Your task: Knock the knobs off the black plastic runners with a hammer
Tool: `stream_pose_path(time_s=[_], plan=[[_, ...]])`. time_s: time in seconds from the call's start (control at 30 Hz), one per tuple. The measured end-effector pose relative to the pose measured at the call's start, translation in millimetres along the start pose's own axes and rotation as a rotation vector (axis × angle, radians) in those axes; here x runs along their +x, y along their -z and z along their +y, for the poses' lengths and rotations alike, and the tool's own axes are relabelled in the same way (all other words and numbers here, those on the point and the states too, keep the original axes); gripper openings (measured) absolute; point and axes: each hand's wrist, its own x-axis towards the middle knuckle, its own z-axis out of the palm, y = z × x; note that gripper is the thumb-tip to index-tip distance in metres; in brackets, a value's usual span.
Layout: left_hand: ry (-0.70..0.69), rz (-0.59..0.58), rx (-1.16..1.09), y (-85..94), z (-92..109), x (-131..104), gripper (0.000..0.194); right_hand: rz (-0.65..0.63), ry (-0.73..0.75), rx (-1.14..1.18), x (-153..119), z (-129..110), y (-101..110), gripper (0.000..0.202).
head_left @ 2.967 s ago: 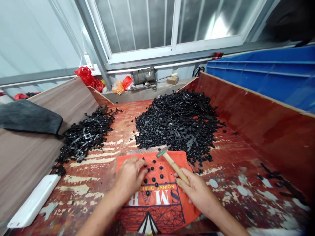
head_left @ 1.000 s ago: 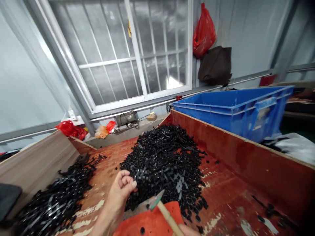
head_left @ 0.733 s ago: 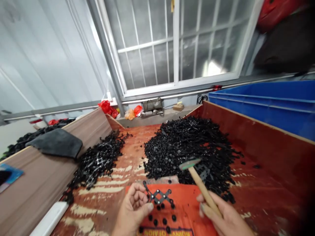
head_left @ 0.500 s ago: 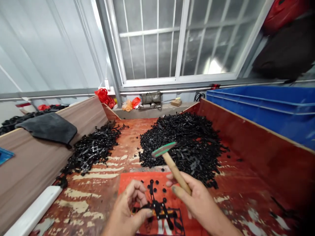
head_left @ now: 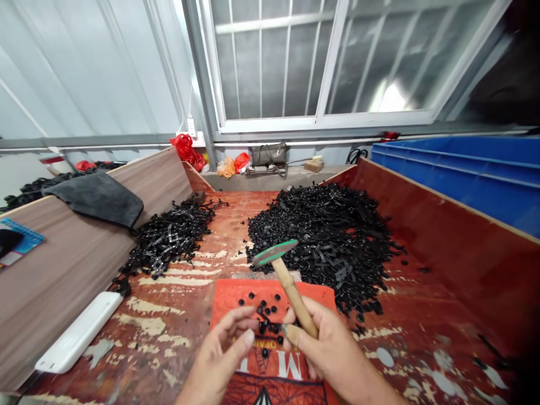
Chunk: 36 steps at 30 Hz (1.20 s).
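Note:
My right hand [head_left: 323,337] is wrapped round the wooden handle of a hammer [head_left: 295,292]. Its narrow head, edged in green, points up and away to the left. The thumb and fingertips of that hand also meet a small black plastic part [head_left: 272,327]. On the left side of this part is my left hand [head_left: 223,351], fingers curved, with a gap between thumb and fingers. Beneath both hands lies a red printed sheet [head_left: 228,289], with several small round black caps [head_left: 273,309] scattered on it.
A big heap of black plastic pieces [head_left: 333,242] lies beyond the sheet. A smaller pile [head_left: 172,233] is at the left. Wooden side boards [head_left: 164,185] flank the worn red tabletop [head_left: 156,315]. A white bar-shaped object [head_left: 80,332] lies left; a blue crate [head_left: 455,174] stands right.
The black parts between my hands have shifted up and bunched together, baring the sheet's lettering. My left fingers have spread apart. The hammer stays in my right hand; the whole view has shifted slightly.

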Motion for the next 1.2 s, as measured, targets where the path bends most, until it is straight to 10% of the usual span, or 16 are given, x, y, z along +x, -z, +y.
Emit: stream_pose_path(time_s=[0.2, 0.43, 0.6, 1.07, 1.2], plan=[[-0.259, 0.171, 0.426, -2.8, -1.4, -6.9, 0.045, -0.044, 0.016, 0.100, -6.9, 8.3, -9.1, 0.029], [-0.122, 0.189, 0.452, 26.5, -22.4, -26.6, 0.065, 0.049, 0.074, 0.312, -13.4, 10.2, -11.0, 0.031], [-0.119, 0.086, 0.435, 6.3, -22.0, -35.1, 0.064, 0.041, 0.109, 0.449, -8.6, 17.0, -22.6, 0.027], [-0.078, 0.006, -0.525, -34.3, -3.0, -17.7, 0.022, -0.103, -0.008, 0.423, -20.2, 15.5, -38.2, 0.041], [-0.010, -0.015, -0.395, -32.8, -6.4, -17.2, 0.043, -0.112, 0.006, 0.396, -20.5, 16.3, -36.1, 0.042]])
